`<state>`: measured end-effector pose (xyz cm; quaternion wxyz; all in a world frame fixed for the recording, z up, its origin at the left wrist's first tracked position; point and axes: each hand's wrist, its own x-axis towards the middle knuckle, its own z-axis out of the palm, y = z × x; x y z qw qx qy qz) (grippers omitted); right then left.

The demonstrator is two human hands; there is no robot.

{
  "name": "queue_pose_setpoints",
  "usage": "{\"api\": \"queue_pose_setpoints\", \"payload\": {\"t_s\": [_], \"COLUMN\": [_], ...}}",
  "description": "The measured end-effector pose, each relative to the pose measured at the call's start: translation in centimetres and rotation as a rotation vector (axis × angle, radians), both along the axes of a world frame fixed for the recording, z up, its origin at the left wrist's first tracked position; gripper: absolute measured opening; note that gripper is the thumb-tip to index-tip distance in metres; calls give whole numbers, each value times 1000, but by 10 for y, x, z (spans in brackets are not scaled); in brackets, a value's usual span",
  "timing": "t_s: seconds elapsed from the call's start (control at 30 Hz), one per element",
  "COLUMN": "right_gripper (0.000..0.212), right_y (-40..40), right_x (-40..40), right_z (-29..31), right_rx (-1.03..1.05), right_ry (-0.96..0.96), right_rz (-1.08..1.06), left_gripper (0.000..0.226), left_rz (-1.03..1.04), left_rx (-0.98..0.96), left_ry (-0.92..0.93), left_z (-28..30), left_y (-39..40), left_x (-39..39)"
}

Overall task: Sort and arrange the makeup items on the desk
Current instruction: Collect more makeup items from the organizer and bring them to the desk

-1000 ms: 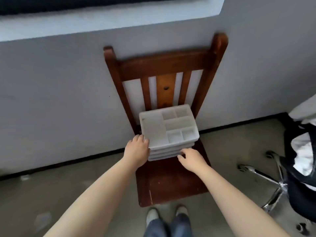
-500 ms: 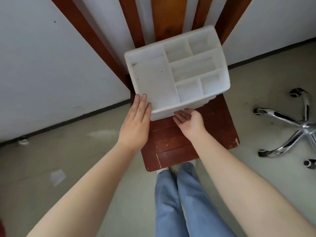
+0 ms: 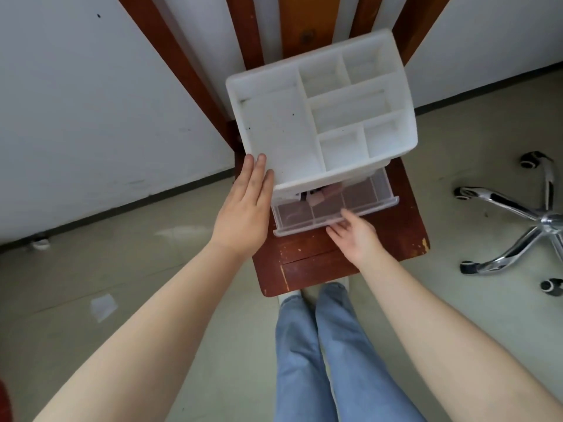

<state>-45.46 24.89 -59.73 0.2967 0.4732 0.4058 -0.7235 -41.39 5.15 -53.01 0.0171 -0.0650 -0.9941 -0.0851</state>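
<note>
In the head view, a white makeup organizer (image 3: 320,117) is seen standing on the seat of a brown wooden chair (image 3: 405,236) that is set against a pale wall (image 3: 91,102). The organizer's top is divided into one large tray section on the left and several smaller compartments on the right; nothing is seen lying in them. A clear drawer (image 3: 329,208) at the base is pulled partly out toward the person, and small pinkish and dark items, too blurred to be named, are glimpsed at its back under the white top.

The left hand (image 3: 243,208) is laid flat against the near left corner of the organizer, its fingers straight and together. The right hand (image 3: 355,236) is placed at the front edge of the drawer, its fingers bent over the lip, gripping it.

Blue-jeaned legs (image 3: 320,345) are seen below the chair on a grey floor (image 3: 122,269). The chrome wheeled base of an office chair (image 3: 530,226) is seen at the right, well apart from the wooden chair.
</note>
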Motion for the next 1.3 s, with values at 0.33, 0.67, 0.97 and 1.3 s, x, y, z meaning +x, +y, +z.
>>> {"api": "queue_pose_setpoints", "payload": {"t_s": [0.33,0.67,0.97,1.3], "right_gripper": [25,22,106,78], "right_y": [14,30,-2,-40], "right_x": [43,15,-26,-34], "right_z": [4,50,-1,3], "right_rx": [27,624,953,1135], "right_ry": [-76,432,718,753], "right_rz": [40,1338,1756,2077], "left_gripper": [56,45,28,29], "left_rz": [109,566,541,475], "left_rx": [2,355,354,357], "left_ry": [-51,-703,-642,-671], "left_z": [-3,-36,-50,-46], "left_y": [14,65,61,54], "left_x": [26,73,70,66]}}
